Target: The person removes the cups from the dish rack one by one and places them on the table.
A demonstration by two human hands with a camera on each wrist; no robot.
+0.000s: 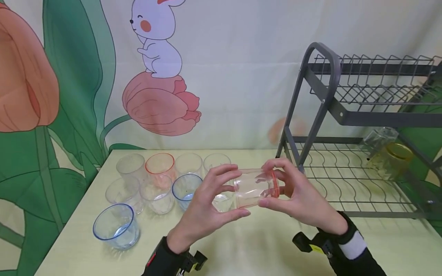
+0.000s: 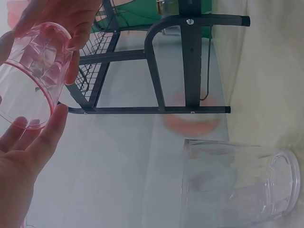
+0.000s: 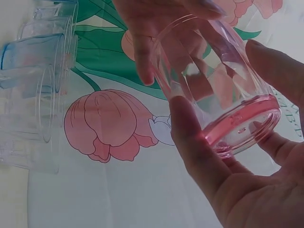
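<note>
A pink-tinted drinking glass [image 1: 253, 187] lies sideways in mid-air between both hands, over the table. My left hand [image 1: 210, 203] holds it around its open rim, fingers above and thumb below. The thick pink base is gripped by my right hand [image 1: 297, 193], with fingertips and thumb spread around it. In the right wrist view the glass [image 3: 213, 80] tilts, base nearer the right palm. Behind the left hand a clear glass [image 2: 237, 185] stands on the table, partly hidden in the head view.
Several clear glasses stand grouped at the left on the pale table [image 1: 83, 234], with an orange-rimmed glass [image 1: 160, 165] and blue-rimmed glasses, one [image 1: 117, 226] nearest the front. At the right is a grey two-tier wire rack [image 1: 331, 115]; its lower shelf holds a yellow glass [image 1: 393, 161] and a clear one [image 1: 380, 138].
</note>
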